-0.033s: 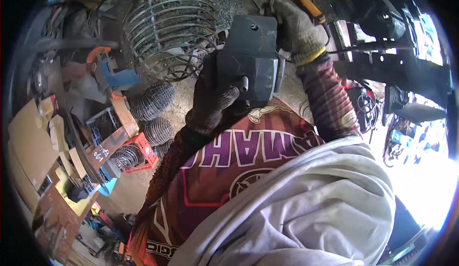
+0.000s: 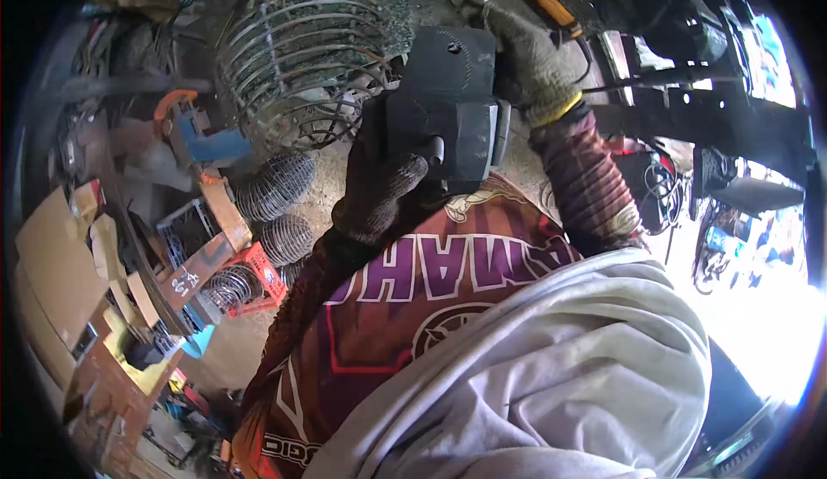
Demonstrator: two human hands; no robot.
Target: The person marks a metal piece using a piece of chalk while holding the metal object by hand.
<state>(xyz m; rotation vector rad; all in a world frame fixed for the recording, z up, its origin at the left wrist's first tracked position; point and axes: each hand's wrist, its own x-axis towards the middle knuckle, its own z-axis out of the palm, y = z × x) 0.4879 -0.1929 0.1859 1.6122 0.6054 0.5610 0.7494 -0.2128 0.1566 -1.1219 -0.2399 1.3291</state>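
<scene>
Clasping the black welding shield [image 2: 441, 113] by its lower part, your left hand [image 2: 381, 196] has it towards one o'clock, its long axis roughly twelve to six, while your right hand [image 2: 536, 61], whose grip I cannot tell, lies beside its two-o'clock edge.

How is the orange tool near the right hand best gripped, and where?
Probably around its slim handle, from the lower left, beside the gloved right hand: that part is long and narrow, and a cord leaves its lower end.
</scene>
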